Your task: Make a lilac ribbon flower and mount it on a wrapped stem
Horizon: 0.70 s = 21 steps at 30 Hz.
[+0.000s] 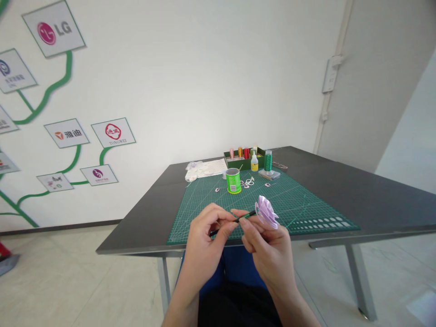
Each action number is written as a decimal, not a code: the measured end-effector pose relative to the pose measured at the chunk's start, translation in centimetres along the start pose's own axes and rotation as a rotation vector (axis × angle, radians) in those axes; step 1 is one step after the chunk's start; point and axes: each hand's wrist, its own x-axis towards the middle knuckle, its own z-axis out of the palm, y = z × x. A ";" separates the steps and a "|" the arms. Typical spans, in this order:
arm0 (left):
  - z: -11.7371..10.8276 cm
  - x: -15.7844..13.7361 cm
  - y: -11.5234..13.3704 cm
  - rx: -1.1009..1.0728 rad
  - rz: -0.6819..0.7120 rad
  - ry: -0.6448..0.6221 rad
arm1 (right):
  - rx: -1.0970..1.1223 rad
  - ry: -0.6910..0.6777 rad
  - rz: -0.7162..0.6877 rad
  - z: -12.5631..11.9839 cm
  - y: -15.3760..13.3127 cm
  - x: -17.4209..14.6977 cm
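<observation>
A lilac fabric flower (pixel 266 212) with glossy folded petals is held over the mat's front edge, its head to the right. Its thin dark stem (pixel 251 213), green in part, runs left between both hands. My left hand (pixel 209 240) is closed, pinching the stem between thumb and fingers; a dark length shows under its fingers. Just below the flower head, my right hand (pixel 269 245) pinches the stem with thumb and forefinger, the other fingers curled. The fingertips hide part of the stem where the hands meet.
A green cutting mat (pixel 204 209) covers the middle of the dark table (pixel 146 213). On it stand a green can (pixel 233 181) and white-handled scissors (pixel 250 182). Behind are a thread box (pixel 243 162), a glue bottle (pixel 254 162), a green spool (pixel 268 161) and white cloth (pixel 207 169).
</observation>
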 end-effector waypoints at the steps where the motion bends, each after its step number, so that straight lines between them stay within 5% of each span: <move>1: 0.0 0.0 0.0 0.002 0.002 0.000 | 0.000 0.004 -0.002 0.0 0.0 0.0; 21: 0.2 0.1 0.0 0.079 0.006 0.151 | -0.061 -0.092 -0.034 0.0 -0.9 0.3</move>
